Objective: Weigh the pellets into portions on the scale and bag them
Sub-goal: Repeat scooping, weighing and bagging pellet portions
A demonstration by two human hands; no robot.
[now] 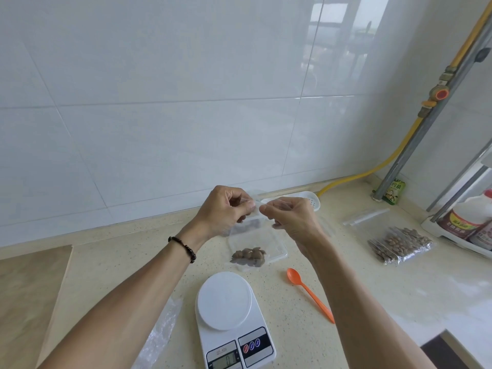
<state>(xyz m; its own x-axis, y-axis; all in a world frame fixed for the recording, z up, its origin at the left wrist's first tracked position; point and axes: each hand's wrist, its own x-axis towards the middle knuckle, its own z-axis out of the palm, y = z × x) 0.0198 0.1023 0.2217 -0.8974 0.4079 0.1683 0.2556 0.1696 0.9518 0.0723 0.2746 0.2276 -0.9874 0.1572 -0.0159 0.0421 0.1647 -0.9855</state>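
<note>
Both hands are raised above the counter, pinching the top edge of a small clear bag [254, 237] that hangs between them. My left hand [226, 209] holds its left corner, my right hand [288, 213] its right corner. Brown pellets [249, 257] sit at the bag's bottom. A clear plastic tray [277, 247] lies behind and under the bag. The white digital scale [226, 302] stands below, its round platform bare. An orange spoon [310, 291] lies to the right of the scale.
A filled bag of pellets [399, 245] and a flat clear bag [366, 218] lie at the right. A white strainer [311, 199], a green packet [395, 191] and bottles [471, 222] stand at the back right. Plastic film [159, 334] lies left of the scale.
</note>
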